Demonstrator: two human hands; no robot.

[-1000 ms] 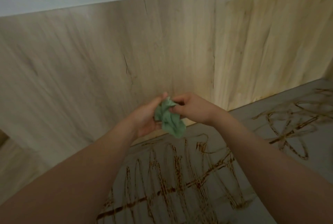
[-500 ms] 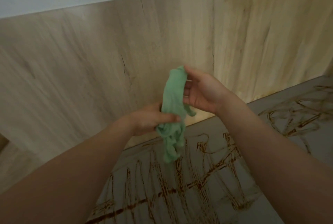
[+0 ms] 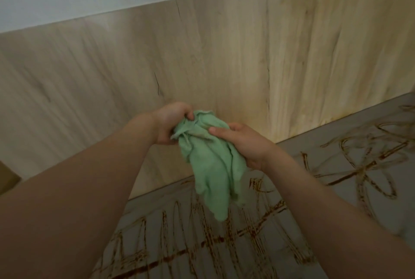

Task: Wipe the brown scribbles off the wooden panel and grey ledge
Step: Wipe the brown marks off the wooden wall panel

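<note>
Both left hand [image 3: 170,122], right hand [image 3: 244,144] grip cloth [image 3: 211,166]; brown scribbles [image 3: 202,240] on grey ledge [image 3: 406,180]; wooden panel [image 3: 224,54] perhaps smeared.

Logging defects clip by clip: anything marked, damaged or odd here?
Brown scribbles cover the grey ledge, and faint brownish smears stain the wooden panel at upper right. A thin dark line, perhaps a crack, marks the panel left of centre.

The head view looks forward and down from close at the wooden panel [image 3: 224,54] and grey ledge [image 3: 350,128].
</note>
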